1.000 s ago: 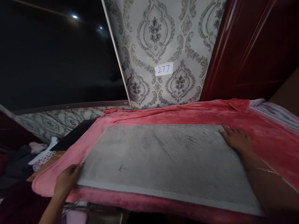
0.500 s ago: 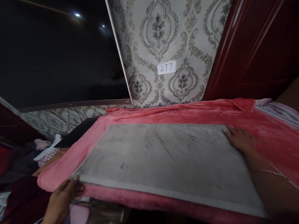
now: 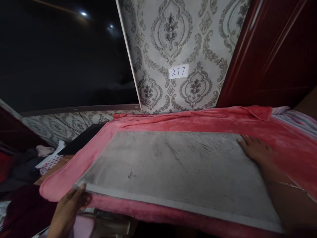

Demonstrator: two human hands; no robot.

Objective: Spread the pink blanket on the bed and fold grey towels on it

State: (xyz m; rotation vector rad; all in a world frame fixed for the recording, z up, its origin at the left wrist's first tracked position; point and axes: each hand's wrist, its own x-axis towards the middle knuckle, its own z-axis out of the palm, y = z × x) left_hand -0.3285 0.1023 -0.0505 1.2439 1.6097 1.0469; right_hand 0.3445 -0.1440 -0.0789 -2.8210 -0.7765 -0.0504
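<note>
A large grey mat [image 3: 173, 168] with dark smudges lies flat over a pink-red plush blanket [image 3: 138, 205]. At its near left corner is my left hand [image 3: 71, 201], closed, thumb on top and fingers curled under the edge. My right hand [image 3: 257, 152] rests palm down at the far right corner. Its fingers are stretched out and slightly apart, the thumb touching the mat's edge. A thin bracelet circles the right wrist, and that forearm hides part of the mat's right side.
A big dark screen [image 3: 66, 59] stands at the back left against patterned wallpaper. A paper label [image 3: 178, 71] reading 277 is stuck there. Dark red wood panelling [image 3: 272, 53] rises at the right. Clothes [image 3: 24, 165] are heaped at the left, and striped cloth [image 3: 297, 119] lies at far right.
My left hand has shifted slightly to the right and up at the mat's corner. The right hand stays almost in place, and the view has moved a little.
</note>
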